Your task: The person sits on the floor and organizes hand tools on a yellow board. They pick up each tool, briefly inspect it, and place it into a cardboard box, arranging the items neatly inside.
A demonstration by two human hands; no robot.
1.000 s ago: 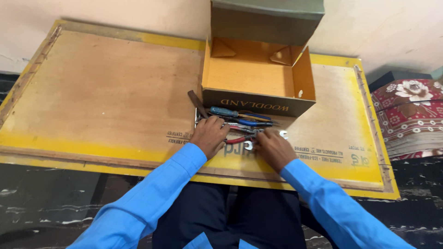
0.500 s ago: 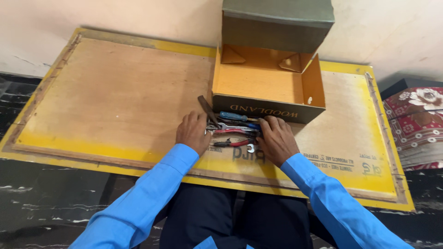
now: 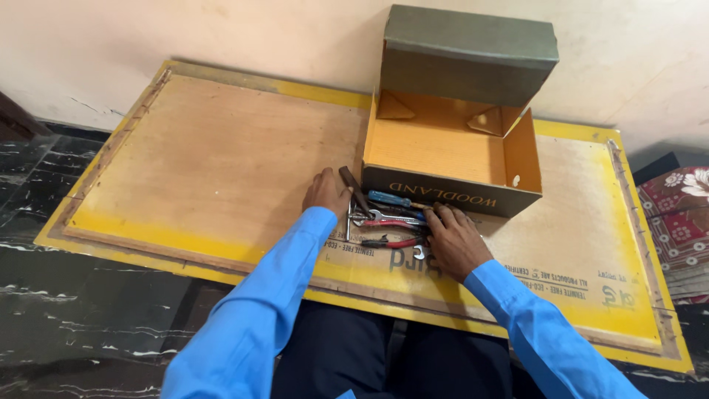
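A small pile of hand tools [image 3: 384, 219] lies on a wooden board [image 3: 207, 162], just in front of an open cardboard box [image 3: 443, 148]. In the pile I see red-handled pliers, a blue-handled screwdriver, a spanner and a brown-handled tool. My left hand [image 3: 325, 192] rests flat at the pile's left side, touching the brown handle. My right hand [image 3: 452, 238] lies on the pile's right side, fingers spread over the tools. Neither hand has lifted anything. The box is orange inside, dark green outside, its lid standing up.
The board has a yellow border and lies on a dark marble floor [image 3: 88, 310] against a pale wall [image 3: 221, 29]. A patterned red cloth [image 3: 683, 214] is at the right edge. My blue sleeves and dark trousers fill the bottom.
Both hands stay on the tool pile; they have spread slightly apart to its left and right sides. The camera has shifted, so the box now sits further right.
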